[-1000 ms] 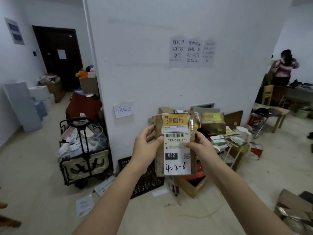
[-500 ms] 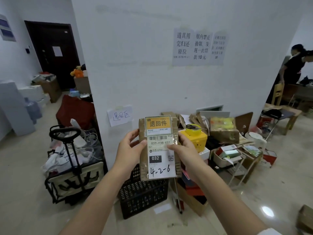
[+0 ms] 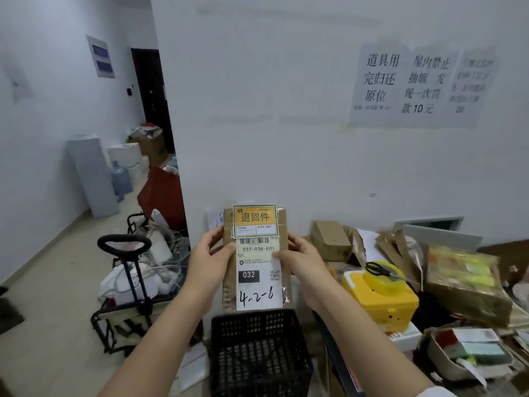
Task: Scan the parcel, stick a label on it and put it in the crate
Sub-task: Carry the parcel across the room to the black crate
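A flat brown parcel [image 3: 284, 224] is held upright in front of me, directly above a black plastic crate [image 3: 259, 353] on the floor. The parcel carries a yellow label [image 3: 254, 220] at its top and a white shipping label [image 3: 257, 282] marked 032 and 4-2-6 below. My left hand [image 3: 210, 265] grips the parcel's left edge, thumb on the white label. My right hand [image 3: 300, 260] grips the right edge, thumb also on that label. The crate's inside looks dark and I cannot see any contents.
A folding cart [image 3: 128, 296] full of white bags stands left of the crate. To the right lies a heap with a yellow box [image 3: 380, 299], scissors [image 3: 379, 269] and cardboard parcels [image 3: 329, 239]. A white wall [image 3: 286, 124] with paper notices rises just behind.
I have stepped closer to the wall and crate. The parcel, held by both hands throughout, now hangs right over the crate, which fills more of the lower view.
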Demonstrator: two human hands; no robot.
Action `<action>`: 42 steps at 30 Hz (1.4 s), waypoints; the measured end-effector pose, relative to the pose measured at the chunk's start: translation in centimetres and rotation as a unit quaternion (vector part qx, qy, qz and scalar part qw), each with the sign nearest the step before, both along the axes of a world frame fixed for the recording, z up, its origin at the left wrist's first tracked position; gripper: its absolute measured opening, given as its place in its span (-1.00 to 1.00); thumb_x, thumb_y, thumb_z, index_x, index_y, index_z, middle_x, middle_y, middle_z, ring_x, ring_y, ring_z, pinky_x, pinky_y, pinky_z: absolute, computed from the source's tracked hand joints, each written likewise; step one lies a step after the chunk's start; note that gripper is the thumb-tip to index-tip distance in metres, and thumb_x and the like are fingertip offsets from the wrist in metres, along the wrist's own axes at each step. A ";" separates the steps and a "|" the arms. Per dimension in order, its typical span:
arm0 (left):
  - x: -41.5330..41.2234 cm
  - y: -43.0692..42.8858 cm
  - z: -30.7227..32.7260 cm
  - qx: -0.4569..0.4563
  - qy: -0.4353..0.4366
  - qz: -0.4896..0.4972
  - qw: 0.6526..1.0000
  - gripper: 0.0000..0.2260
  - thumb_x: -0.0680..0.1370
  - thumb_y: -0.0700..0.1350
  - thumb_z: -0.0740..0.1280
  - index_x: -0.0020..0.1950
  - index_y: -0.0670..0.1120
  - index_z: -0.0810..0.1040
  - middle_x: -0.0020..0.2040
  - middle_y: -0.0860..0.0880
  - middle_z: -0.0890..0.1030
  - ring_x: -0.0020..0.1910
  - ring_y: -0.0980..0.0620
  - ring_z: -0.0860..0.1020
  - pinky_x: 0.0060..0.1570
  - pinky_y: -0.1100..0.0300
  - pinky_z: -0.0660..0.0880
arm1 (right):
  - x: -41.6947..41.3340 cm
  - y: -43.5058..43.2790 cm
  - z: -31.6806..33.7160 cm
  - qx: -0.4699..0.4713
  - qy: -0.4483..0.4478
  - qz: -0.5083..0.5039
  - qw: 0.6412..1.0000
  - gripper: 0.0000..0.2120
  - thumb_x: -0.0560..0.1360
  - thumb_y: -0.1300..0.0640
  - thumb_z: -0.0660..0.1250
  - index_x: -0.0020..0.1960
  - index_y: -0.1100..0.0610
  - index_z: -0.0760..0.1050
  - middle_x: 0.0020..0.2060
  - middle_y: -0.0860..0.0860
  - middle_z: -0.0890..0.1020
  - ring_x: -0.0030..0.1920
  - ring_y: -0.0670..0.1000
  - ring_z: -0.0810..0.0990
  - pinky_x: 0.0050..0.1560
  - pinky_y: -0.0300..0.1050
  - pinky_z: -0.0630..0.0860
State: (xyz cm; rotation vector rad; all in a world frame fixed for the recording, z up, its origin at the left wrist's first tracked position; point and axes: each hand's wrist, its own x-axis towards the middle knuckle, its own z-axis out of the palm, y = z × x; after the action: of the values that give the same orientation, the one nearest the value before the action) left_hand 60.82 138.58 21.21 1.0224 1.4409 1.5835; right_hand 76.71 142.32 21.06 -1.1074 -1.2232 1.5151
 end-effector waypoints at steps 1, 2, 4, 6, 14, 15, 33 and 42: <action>-0.2 0.7 -0.2 -0.009 -0.003 0.011 1.000 -0.64 0.56 -0.25 0.25 0.35 -0.05 0.41 0.06 0.06 0.57 -0.12 0.20 0.57 -0.34 0.30 0.56 | -0.3 1.2 -0.2 -0.002 -0.009 0.008 1.000 -0.60 0.51 0.39 0.23 0.29 0.09 0.42 0.03 0.01 0.65 -0.07 -0.07 0.65 -0.31 -0.30 0.58; -0.4 1.3 -0.4 -0.018 -0.005 0.020 1.000 -0.64 0.56 -0.25 0.24 0.35 -0.05 0.41 0.08 0.04 0.56 -0.12 0.19 0.58 -0.31 0.26 0.56 | -0.7 2.1 -0.5 -0.004 -0.017 0.016 1.000 -0.60 0.51 0.39 0.23 0.27 0.07 0.43 0.00 -0.02 0.65 -0.08 -0.08 0.65 -0.33 -0.32 0.57; -1.1 2.5 -0.8 -0.029 0.001 0.030 0.999 -0.64 0.56 -0.24 0.24 0.35 -0.04 0.40 0.05 0.04 0.57 -0.14 0.19 0.57 -0.31 0.24 0.55 | -1.7 3.6 -0.9 -0.010 -0.025 0.027 0.999 -0.62 0.51 0.40 0.23 0.18 0.00 0.43 -0.06 -0.06 0.65 -0.10 -0.11 0.64 -0.35 -0.34 0.54; -2.0 3.9 -1.2 -0.037 0.007 0.040 0.998 -0.65 0.56 -0.24 0.23 0.35 -0.05 0.40 -0.02 0.08 0.57 -0.15 0.21 0.57 -0.38 0.30 0.54 | -2.9 5.3 -1.2 -0.016 -0.034 0.042 0.998 -0.64 0.51 0.40 0.22 0.07 -0.05 0.44 -0.08 -0.08 0.65 -0.11 -0.12 0.63 -0.34 -0.33 0.53; -7.0 11.2 -2.4 -0.045 -0.008 0.026 0.999 -0.65 0.56 -0.25 0.24 0.34 -0.07 0.40 -0.09 0.12 0.58 -0.31 0.23 0.64 -0.46 0.40 0.52 | -8.0 12.3 -2.6 -0.037 -0.039 0.027 0.998 -0.65 0.52 0.35 0.25 0.20 0.00 0.43 0.04 -0.02 0.67 -0.05 -0.07 0.65 -0.40 -0.36 0.53; -7.8 12.3 -2.5 -0.043 -0.009 0.020 0.999 -0.65 0.56 -0.26 0.24 0.34 -0.07 0.40 -0.08 0.12 0.58 -0.32 0.25 0.63 -0.45 0.41 0.52 | -8.7 13.2 -2.7 -0.035 -0.039 0.020 0.998 -0.65 0.52 0.35 0.25 0.20 0.01 0.43 0.04 -0.01 0.67 -0.05 -0.06 0.66 -0.39 -0.36 0.52; -19.3 27.4 -6.6 -0.087 -0.003 -0.080 0.993 -0.64 0.52 -0.29 0.26 0.00 0.22 0.51 0.04 -0.02 0.64 -0.03 0.04 0.65 -0.23 0.25 0.62 | -19.8 25.8 -6.3 -0.066 -0.049 -0.122 0.989 -0.67 0.47 0.36 0.29 0.21 0.17 0.46 0.07 0.07 0.65 -0.02 0.02 0.65 -0.22 -0.22 0.52; -20.9 30.9 -10.0 -0.120 -0.013 -0.087 0.989 -0.59 0.51 -0.32 0.27 0.01 0.25 0.50 0.09 -0.09 0.66 0.06 -0.06 0.65 -0.03 0.06 0.63 | -21.3 29.9 -9.7 -0.107 -0.069 -0.086 0.988 -0.68 0.50 0.34 0.26 0.21 0.08 0.46 -0.01 0.09 0.67 -0.05 0.06 0.67 -0.17 -0.14 0.59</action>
State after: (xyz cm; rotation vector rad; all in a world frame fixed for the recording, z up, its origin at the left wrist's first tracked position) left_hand 39.94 169.46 11.19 0.9537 1.4422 1.2610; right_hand 55.43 172.20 11.36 -1.4417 -1.0424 1.4825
